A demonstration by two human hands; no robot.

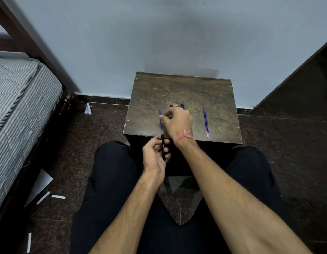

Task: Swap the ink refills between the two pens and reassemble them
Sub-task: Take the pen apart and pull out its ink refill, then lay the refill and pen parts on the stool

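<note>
Scuffed matt wood table (186, 92) (worn); perhaps plastic pen barrel (163, 147).

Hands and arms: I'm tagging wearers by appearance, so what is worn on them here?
Both forearms are bare, with no sleeves in view. The right hand has a thin pinkish-red thread tied round its wrist, with a small knot and loose ends. The left hand and its wrist show no band, watch or ring. No gloves.

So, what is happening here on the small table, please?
A person sits at a small wooden table and is putting a pen together. The left hand holds a black pen barrel upright, and the right hand pinches a blue refill that goes into its top. A second blue refill lies on the table to the right.
</note>
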